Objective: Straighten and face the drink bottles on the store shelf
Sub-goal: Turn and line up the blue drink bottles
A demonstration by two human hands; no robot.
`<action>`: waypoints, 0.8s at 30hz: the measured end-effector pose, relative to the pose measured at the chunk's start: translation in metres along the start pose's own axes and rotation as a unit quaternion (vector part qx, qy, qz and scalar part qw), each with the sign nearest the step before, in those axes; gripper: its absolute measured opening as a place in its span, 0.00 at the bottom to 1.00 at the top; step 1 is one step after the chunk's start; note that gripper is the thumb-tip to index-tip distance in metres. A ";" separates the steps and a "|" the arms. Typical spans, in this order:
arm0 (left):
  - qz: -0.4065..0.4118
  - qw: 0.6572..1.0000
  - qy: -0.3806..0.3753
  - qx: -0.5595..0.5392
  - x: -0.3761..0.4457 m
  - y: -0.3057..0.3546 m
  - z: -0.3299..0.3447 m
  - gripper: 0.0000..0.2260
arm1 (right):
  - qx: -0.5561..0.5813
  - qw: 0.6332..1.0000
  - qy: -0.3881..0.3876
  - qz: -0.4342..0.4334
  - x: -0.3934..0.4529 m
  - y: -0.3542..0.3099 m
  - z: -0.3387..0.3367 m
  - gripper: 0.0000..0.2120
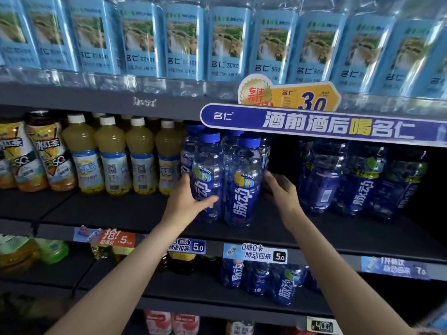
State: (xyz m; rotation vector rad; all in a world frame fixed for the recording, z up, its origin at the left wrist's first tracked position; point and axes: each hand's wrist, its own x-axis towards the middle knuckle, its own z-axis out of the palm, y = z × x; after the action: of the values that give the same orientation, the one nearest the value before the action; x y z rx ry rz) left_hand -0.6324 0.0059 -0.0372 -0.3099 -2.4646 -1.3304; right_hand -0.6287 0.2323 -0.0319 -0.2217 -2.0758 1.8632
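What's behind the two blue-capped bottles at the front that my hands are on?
More blue-capped bottles stand behind the two front bottles; only their caps and shoulders show. How far the row runs back is hidden.

Middle shelf [242,234]: two front bottles are stood side by side near the edge, left bottle [208,180] touching right bottle [245,182], w/ more bottles packed directly behind. Left hand [187,201] is wrapped round the left bottle; right hand [280,189] is placed just right of the right bottle, contact can't be told. Juice bottles [111,155] are lined up to the left, tea bottles [52,153] further left. Shrink-wrapped pack [358,177] is set well to the right, further back. Top shelf above carries a row of water bottles [181,44]. Price tags [255,253] are fixed along the shelf front; lower bottles [256,276] sit beneath.
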 end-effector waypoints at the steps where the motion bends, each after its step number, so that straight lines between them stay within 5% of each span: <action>1: 0.001 1.000 0.002 0.002 0.000 0.000 0.000 0.34 | 0.048 0.998 -0.037 0.001 -0.012 -0.002 0.001 0.20; 4: 0.008 1.000 0.007 0.002 -0.001 0.002 0.001 0.34 | -0.079 0.988 -0.124 -0.048 -0.038 -0.010 0.005 0.26; 7: 0.005 1.000 0.001 -0.005 -0.002 0.002 0.001 0.35 | -0.235 0.962 -0.098 -0.103 -0.048 -0.006 0.013 0.31; 17: 0.003 1.000 0.000 -0.013 -0.004 0.005 0.002 0.35 | -0.274 0.954 0.068 -0.100 -0.029 0.006 -0.001 0.30; 24: 0.005 0.998 -0.061 0.019 -0.009 0.002 -0.006 0.33 | -0.317 0.942 0.081 -0.068 0.021 0.003 0.007 0.33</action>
State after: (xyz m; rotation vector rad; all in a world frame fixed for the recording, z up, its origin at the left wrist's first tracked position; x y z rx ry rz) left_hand -0.6219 0.0019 -0.0361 -0.4045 -2.5821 -1.2953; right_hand -0.6507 0.2330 -0.0325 -0.3595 -2.4309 1.0074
